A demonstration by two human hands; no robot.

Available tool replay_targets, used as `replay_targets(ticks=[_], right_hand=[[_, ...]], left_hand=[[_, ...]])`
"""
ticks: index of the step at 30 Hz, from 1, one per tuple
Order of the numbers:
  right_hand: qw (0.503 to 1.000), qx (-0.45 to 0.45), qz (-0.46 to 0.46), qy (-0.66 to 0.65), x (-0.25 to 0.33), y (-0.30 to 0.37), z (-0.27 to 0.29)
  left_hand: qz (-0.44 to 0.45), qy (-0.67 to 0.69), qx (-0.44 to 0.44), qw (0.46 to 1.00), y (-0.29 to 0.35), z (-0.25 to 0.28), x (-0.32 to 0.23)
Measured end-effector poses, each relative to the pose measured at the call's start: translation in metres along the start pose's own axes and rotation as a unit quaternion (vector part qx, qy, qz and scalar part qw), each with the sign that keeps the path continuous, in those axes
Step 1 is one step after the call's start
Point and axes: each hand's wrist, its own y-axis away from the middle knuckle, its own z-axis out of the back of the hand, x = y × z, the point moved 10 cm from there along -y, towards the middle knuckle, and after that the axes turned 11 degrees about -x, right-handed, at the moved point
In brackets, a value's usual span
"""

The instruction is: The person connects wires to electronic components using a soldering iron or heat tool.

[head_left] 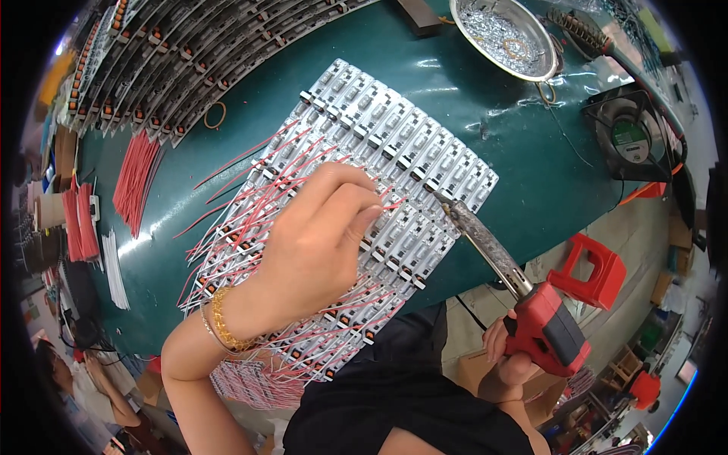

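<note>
- Left grip (315,227), thumb and forefinger pinched together, has hold of a red wire (392,205) over the middle of the board panel.
- Right grip (517,368) is wrapped around the red-and-black handle of a soldering gun (546,330); its tip points at the panel's right part, and whether they touch I cannot tell.
- Board panel (394,125), grey with rows of small modules, lies slanted on the green table (318,34), near its edge; red and white wires fan out from its left part.
- Round metal bowl (535,77) stands at the table's far side, heaped with small silvery bits (497,34), 1 tan ring among them.
- Cardboard box (474,371) sits below the table edge, near the right grip; its contents I cannot make out.
- Bundled red wires (136,182) and, nearer the body, white wires (114,269) lie at the table's left.
- Black fan (629,133) stands at the right; a red stool (588,269) is on the floor below.
</note>
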Motion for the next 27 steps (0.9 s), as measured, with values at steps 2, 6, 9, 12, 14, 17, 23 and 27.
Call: replay_targets(ticks=[2,6,9,12,14,17,23,27], right_hand=[[0.998,0.016,0.066,0.008,0.0,0.0,0.004],[0.993,0.036,0.116,0.008,0.004,0.005,0.004],[0.99,0.036,0.136,0.01,0.004,0.006,0.005],[0.999,-0.016,0.044,0.014,-0.006,0.004,0.013],[0.999,-0.014,0.046,0.014,-0.007,0.0,0.012],[0.999,0.0,0.039,0.009,-0.005,-0.002,0.01],[0.996,0.016,0.063,0.053,-0.026,0.004,0.033],[0.968,-0.051,0.165,0.18,-0.005,0.011,0.032]], left_hand=[[-0.025,-0.001,-0.032,0.999,-0.003,0.01,-0.008],[-0.086,-0.093,0.015,0.992,-0.001,-0.001,-0.029],[-0.028,-0.08,0.037,0.996,-0.003,-0.021,-0.021],[0.007,-0.084,0.044,0.995,-0.005,-0.025,-0.012],[0.011,-0.092,0.053,0.994,-0.005,-0.027,-0.01],[0.006,-0.088,0.058,0.994,-0.007,-0.028,-0.012],[-0.059,-0.131,0.087,0.986,-0.013,-0.036,-0.028],[-0.072,-0.143,0.084,0.984,-0.01,-0.04,-0.027]])
